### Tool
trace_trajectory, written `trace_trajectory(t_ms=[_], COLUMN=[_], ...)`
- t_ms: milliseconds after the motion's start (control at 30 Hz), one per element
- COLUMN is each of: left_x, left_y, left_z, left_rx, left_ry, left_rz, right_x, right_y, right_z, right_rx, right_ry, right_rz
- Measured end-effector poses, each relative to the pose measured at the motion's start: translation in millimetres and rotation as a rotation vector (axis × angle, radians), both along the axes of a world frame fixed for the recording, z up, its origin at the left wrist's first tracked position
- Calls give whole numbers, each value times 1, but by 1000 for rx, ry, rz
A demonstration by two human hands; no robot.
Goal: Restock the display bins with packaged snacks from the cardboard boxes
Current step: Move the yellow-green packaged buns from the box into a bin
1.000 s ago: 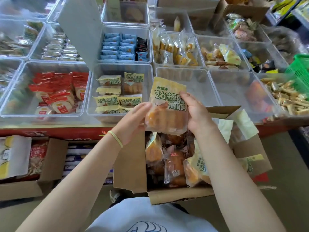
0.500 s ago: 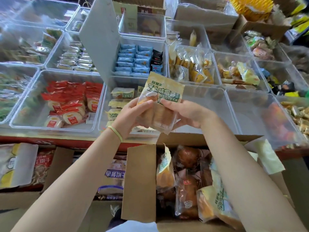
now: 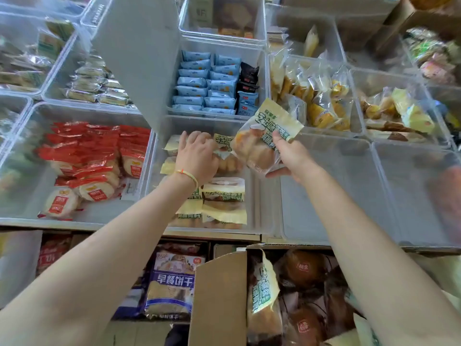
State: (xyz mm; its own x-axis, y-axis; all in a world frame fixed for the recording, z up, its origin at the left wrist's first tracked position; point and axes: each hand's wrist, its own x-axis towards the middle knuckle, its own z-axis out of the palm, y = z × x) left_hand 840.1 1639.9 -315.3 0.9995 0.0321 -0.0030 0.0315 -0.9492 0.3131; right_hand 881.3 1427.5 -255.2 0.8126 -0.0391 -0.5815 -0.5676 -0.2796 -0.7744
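My right hand (image 3: 289, 158) grips a yellow-and-clear packet of small cakes (image 3: 264, 138), held tilted over the right side of a clear display bin (image 3: 252, 196). Several packets of the same kind (image 3: 222, 198) lie in that bin. My left hand (image 3: 197, 156) reaches into the bin's far part, palm down, fingers curled on the packets lying there; its grasp is hidden. Below, an open cardboard box (image 3: 219, 295) holds more yellow packets (image 3: 264, 288) and brown buns in wrappers (image 3: 304, 270).
Left of the bin is one with red rice-cracker packets (image 3: 84, 158); behind it, blue packets (image 3: 207, 86). A clear bin (image 3: 331, 191) stands to the right. A grey board (image 3: 139, 58) stands upright behind. A blue biscuit bag (image 3: 172, 280) sits under the shelf.
Both hands moved forward over the bin. My left hand let go of the packet and dropped onto the packets in the bin; my right hand alone now holds the packet.
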Motion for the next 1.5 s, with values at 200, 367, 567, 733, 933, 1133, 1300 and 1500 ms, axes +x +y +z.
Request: trace_trajectory(t_ms=[200, 367, 567, 733, 933, 1133, 1300, 1500], left_x=[41, 67, 82, 76, 45, 32, 22, 16], left_y=[-12, -19, -22, -17, -6, -12, -17, -17], left_z=[-23, -37, -55, -54, -42, -52, -70, -68], left_rx=[101, 247, 375, 63, -30, 36, 121, 81], left_ry=[226, 179, 67, -20, 270, 295, 334, 339], left_rz=[-81, -79, -100, -163, -358, -347, -337, -336], right_x=[-1, 0, 1, -4, -1, 5, 23, 40], right_y=[-12, -21, -20, -18, -6, 5, 11, 39], right_z=[-28, -39, -44, -50, -40, -35, -44, -56], right_rx=[202, 244, 237, 224, 209, 123, -68, -221], right_ry=[-59, -78, -107, -158, -186, -156, -179, -413], right_rz=[-135, -201, -166, -206, -233, -140, -35, 334])
